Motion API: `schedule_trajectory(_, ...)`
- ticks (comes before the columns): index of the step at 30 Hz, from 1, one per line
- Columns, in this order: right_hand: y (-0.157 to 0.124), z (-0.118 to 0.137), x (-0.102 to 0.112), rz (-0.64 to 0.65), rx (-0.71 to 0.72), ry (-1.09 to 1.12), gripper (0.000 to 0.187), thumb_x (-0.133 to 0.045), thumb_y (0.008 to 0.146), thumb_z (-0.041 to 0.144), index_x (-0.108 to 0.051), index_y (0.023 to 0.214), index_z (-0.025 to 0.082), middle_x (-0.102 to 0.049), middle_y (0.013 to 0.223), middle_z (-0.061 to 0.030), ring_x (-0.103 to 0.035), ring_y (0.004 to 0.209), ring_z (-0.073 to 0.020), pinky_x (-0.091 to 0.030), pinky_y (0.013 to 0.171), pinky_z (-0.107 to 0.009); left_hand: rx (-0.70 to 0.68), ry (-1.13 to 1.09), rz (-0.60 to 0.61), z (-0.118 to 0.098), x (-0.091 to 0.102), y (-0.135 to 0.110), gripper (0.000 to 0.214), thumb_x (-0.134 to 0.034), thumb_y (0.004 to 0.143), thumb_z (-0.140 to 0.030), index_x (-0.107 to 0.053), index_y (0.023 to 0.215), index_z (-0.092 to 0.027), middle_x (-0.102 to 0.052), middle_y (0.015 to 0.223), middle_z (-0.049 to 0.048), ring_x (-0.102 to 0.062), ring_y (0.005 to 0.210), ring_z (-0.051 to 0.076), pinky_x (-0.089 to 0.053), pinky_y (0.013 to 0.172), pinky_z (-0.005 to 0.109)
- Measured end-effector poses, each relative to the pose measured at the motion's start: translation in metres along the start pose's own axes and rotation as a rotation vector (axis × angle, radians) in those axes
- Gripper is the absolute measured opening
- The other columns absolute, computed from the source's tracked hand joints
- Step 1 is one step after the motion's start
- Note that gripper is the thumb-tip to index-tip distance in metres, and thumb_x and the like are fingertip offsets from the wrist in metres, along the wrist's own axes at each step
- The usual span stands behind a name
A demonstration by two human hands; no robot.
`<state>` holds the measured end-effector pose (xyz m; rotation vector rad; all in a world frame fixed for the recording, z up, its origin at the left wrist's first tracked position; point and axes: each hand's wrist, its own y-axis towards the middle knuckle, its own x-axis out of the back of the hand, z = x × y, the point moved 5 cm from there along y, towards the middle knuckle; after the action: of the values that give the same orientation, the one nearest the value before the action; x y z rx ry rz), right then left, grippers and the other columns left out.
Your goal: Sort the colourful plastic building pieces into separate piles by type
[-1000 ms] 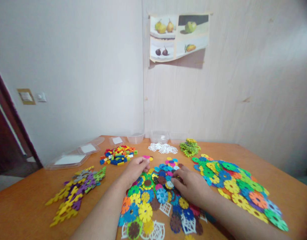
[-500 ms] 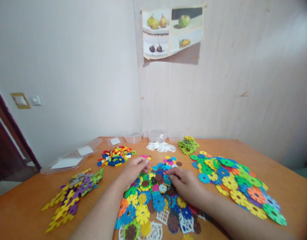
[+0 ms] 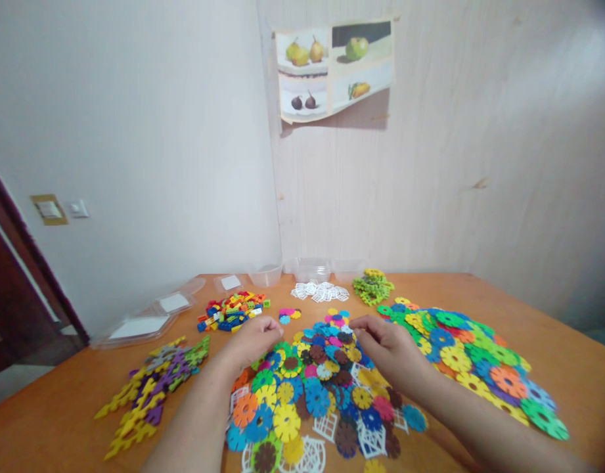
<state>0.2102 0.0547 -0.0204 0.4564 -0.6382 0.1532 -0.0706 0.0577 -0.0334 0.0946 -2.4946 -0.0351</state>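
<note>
A mixed pile of notched plastic discs (image 3: 286, 422) in many colours lies between my hands, with white lattice pieces (image 3: 326, 427) among them. My left hand (image 3: 257, 336) hovers by the pile's upper left edge, fingers curled together; whatever they pinch is hidden. Just beyond it sits a small group of pink, yellow and blue discs (image 3: 288, 315). At the pile's upper right is my right hand (image 3: 388, 338), its thumb and fingers closed near a pale disc; I cannot make out what it holds. Another small cluster of discs (image 3: 337, 318) lies beyond the pile's top.
On the right spreads a heap of larger discs (image 3: 454, 358). Building bricks (image 3: 236, 309) and interlocking purple, yellow and grey pieces (image 3: 157, 384) lie left. White pieces (image 3: 319, 291), green pieces (image 3: 372, 289), clear tubs (image 3: 312, 269) and lids (image 3: 139, 327) stand along the back and left.
My right hand has moved up and right, off the middle of the pile. My left hand has shifted slightly left and lower, uncovering the small disc group. The camera view has shifted a little.
</note>
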Motion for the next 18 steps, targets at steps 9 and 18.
schedule_trajectory(9,-0.028,0.009,0.021,0.056,-0.042,-0.210,0.034,-0.042,0.093,0.043,-0.066,0.082,0.023,-0.064,0.066,-0.0003,-0.057,0.061,-0.0157,-0.034,0.054,-0.024,-0.030,0.072,0.322,0.005,-0.002,-0.010,0.038,-0.070,0.067,-0.043,-0.061,0.096,-0.019,-0.062,0.081,-0.0009,-0.056,0.072,0.015,-0.040,0.061,0.023)
schedule_trajectory(18,-0.043,0.027,-0.007,0.213,0.109,-0.358,0.023,-0.047,0.092,0.035,-0.069,0.090,0.027,-0.073,0.082,-0.0011,-0.064,0.072,-0.0164,-0.030,0.058,-0.025,-0.062,0.104,0.327,-0.004,-0.005,-0.013,0.028,-0.066,0.070,-0.041,-0.060,0.086,-0.019,-0.061,0.079,-0.0003,-0.056,0.073,0.015,-0.042,0.064,0.024)
